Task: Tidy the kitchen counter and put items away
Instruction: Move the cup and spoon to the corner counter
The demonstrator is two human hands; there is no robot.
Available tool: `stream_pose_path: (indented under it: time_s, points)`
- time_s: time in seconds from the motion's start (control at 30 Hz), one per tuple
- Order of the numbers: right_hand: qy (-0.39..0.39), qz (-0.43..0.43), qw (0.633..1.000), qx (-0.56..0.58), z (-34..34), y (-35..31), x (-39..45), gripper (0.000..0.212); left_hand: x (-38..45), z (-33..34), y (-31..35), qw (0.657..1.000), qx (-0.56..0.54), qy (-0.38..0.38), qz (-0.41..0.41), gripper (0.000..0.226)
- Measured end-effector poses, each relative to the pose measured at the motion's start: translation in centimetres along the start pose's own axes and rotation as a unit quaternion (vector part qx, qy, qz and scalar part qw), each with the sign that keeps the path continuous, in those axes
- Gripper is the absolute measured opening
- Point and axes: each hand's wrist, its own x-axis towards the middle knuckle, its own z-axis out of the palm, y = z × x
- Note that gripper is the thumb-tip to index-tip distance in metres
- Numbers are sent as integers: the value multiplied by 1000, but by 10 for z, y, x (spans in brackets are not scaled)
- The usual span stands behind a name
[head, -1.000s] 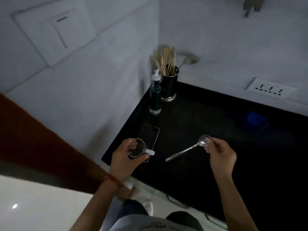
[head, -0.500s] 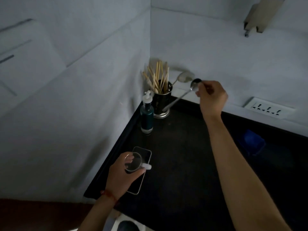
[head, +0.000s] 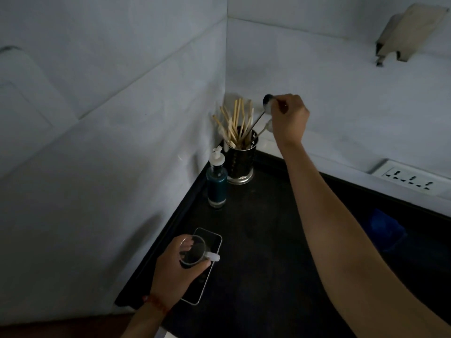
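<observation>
My right hand (head: 289,118) pinches a metal spoon (head: 267,100) by its bowl end above the corner. The spoon's handle slants down into the dark metal utensil holder (head: 240,162), which stands in the counter's far corner with several wooden chopsticks (head: 235,120) and another spoon in it. My left hand (head: 175,269) grips a small clear glass cup (head: 195,250) with a white handle, near the counter's front left, above a phone (head: 207,264) lying flat.
A teal pump bottle (head: 216,181) stands just left of the holder. The black counter (head: 263,240) runs along white tiled walls. A wall socket (head: 412,180) sits at the right, a blue object (head: 385,228) lies below it, and a bracket (head: 410,30) hangs high right.
My right hand has carried the spoon from mid-counter up to the corner, and its handle now dips into the utensil holder. My left hand keeps the glass cup over the phone.
</observation>
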Motion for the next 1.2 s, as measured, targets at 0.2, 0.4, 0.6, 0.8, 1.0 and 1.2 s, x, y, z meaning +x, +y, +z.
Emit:
stream_pose_path:
  time_s: [0.2,0.4,0.6,0.8,1.0,1.2]
  points:
    - [-113,17,993,-43,24,22,-23,19,-2,6,0,1000,3,-7,2,54]
    - [-183,19,979,-92,33,34,-33,20,-5,11,3,1000,-7,-15,-2,52]
    - [-265,46,957,-108,32,36,-42,25,-5,18,1,1000,-3,-20,-3,55]
    - [-170,51,983,-55,-11,41,-77,22,2,24,3,1000,7,-30,-4,58]
    - [-120,159,971,-135,-71,110,-147,33,20,45,16,998,12,-55,20,55]
    - [-216,269,890,-299,-104,169,-188,50,44,76,35,993,34,-104,40,55]
